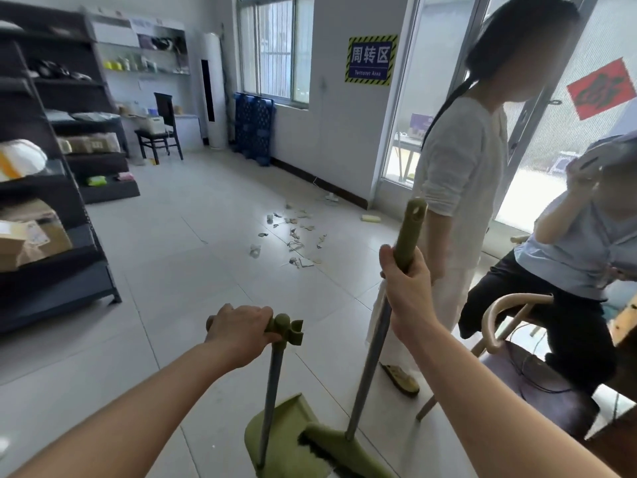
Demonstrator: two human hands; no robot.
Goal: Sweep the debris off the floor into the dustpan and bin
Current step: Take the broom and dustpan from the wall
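Observation:
My left hand (239,327) grips the green top of the dustpan's upright metal handle. The olive-green dustpan (279,432) rests on the tiled floor just below me. My right hand (405,288) is closed around the green grip of the broom handle (408,232). The green broom head (331,446) sits on the floor with its dark bristles at the dustpan's mouth. Several scraps of paper and plastic debris (296,236) lie scattered on the floor some way ahead, in the middle of the room. No bin is visible.
A person in white (458,188) stands close on the right, beside the broom. Another person (568,267) sits on a chair at the far right. Dark shelving (44,188) lines the left wall. A black chair (160,132), blue pallets (253,125) and a glass door stand at the back.

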